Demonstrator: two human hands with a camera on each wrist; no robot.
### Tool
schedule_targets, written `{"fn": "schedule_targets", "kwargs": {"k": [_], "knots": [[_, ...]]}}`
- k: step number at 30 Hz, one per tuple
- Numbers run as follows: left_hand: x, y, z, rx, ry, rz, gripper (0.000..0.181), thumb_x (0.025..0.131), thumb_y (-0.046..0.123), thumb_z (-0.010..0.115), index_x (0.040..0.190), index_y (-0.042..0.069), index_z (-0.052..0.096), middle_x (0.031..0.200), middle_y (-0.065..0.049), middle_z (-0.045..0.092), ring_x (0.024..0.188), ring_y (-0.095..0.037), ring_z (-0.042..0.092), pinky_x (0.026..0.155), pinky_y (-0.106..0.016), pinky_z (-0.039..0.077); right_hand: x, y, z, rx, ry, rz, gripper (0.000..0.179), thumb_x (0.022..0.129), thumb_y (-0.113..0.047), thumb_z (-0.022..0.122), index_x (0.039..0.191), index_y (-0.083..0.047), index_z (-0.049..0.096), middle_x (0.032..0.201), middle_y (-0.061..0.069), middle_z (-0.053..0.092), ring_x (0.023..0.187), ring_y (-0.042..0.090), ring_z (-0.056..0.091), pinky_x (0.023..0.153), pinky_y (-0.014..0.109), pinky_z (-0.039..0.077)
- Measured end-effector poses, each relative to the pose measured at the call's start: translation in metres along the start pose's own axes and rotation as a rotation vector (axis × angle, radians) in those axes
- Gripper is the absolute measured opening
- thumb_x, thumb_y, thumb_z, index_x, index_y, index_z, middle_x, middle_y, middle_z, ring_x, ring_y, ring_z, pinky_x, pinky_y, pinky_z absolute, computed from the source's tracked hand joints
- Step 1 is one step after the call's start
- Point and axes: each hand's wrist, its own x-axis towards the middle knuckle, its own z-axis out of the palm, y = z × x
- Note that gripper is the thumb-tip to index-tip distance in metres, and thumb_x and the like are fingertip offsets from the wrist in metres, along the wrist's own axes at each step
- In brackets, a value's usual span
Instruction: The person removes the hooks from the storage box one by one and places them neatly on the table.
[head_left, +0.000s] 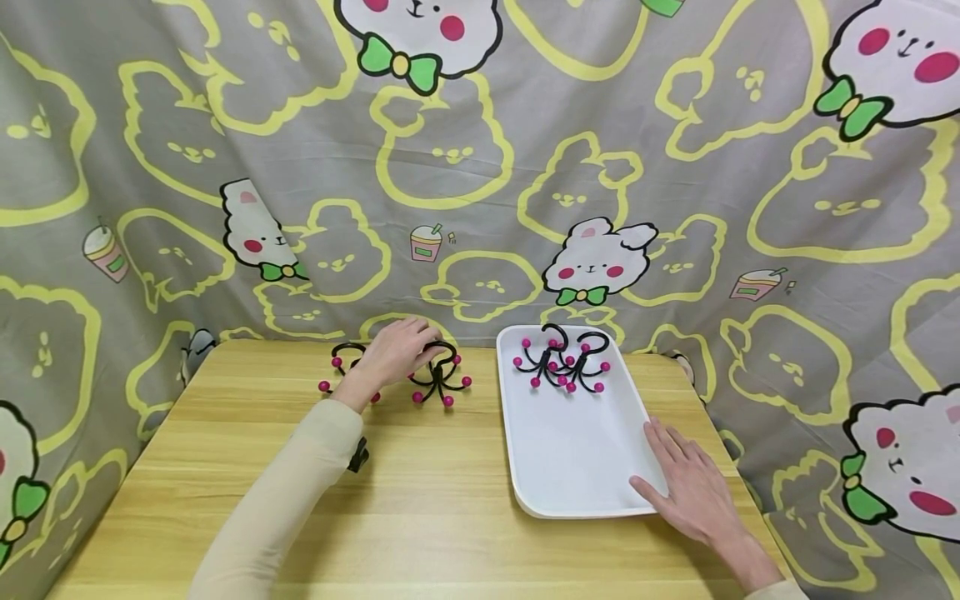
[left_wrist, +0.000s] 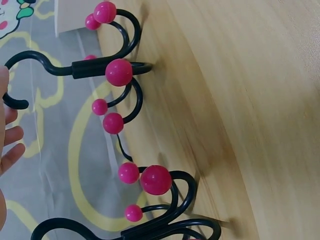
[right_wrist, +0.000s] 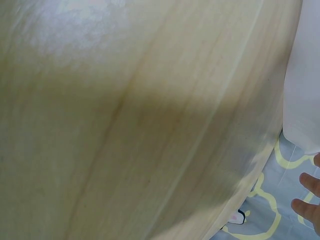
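My left hand [head_left: 401, 346] is at the top bend of a black multi-arm hanging hook [head_left: 438, 379] with pink ball tips, its fingertips pinching that bend. This hook [left_wrist: 90, 67] stands on its curled arms on the table. Partly behind my left forearm stands a second such hook [head_left: 348, 348], which shows low in the left wrist view. Two more hooks [head_left: 545, 360] stand close together at the far end of a white tray [head_left: 577, 467]. My right hand [head_left: 693, 487] rests against the tray's right edge near its front corner, fingers straight and spread.
The wooden table [head_left: 420, 517] ends at a grey patterned cloth [head_left: 465, 225] hanging behind it and at both sides. A small black device [head_left: 358, 456] shows beside my left wrist. The tray's rim rises above the tabletop.
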Motion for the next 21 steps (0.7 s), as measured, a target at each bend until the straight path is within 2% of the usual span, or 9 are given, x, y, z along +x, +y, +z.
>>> {"fn": "schedule_targets", "kwargs": {"k": [5,9,17,21], "knots": [[0.002,0.001,-0.008,-0.028,-0.063,-0.066,0.034,0.106,0.043,0.063,0.123,0.015,0.07,0.111,-0.005,0.07,0.099,-0.023,0.068,0.084,-0.039,0.059,0.0,0.0,0.0,0.001,0.003,-0.005,0.089,0.094,-0.061,0.066,0.158,-0.003,0.045,0.164,0.017,0.047,0.145,0.042,0.048,0.115,0.062,0.039],[0.006,0.004,-0.015,-0.04,-0.096,-0.083,0.043,0.107,0.048,0.059,0.132,0.014,0.066,0.119,-0.006,0.069,0.105,-0.025,0.066,0.087,-0.04,0.059,0.0,0.0,0.0,-0.001,0.004,-0.007,0.089,0.094,-0.061,0.066,0.158,-0.003,0.045,0.164,0.018,0.048,0.145,0.042,0.048,0.115,0.061,0.039],[0.022,0.02,-0.027,-0.012,-0.101,-0.032,0.046,0.104,0.046,0.064,0.134,0.011,0.066,0.127,-0.01,0.069,0.119,-0.03,0.066,0.099,-0.046,0.058,0.0,0.002,0.0,-0.005,0.002,-0.009,0.089,0.094,-0.062,0.066,0.158,-0.003,0.045,0.164,0.017,0.047,0.145,0.042,0.048,0.114,0.061,0.039],[0.029,0.032,-0.031,-0.001,-0.105,-0.008,0.048,0.105,0.048,0.061,0.138,0.012,0.064,0.13,-0.01,0.068,0.123,-0.029,0.065,0.103,-0.046,0.057,0.0,0.001,0.0,-0.005,-0.005,-0.005,0.09,0.095,-0.062,0.065,0.159,-0.003,0.044,0.165,0.017,0.046,0.145,0.042,0.048,0.115,0.061,0.039]]}}
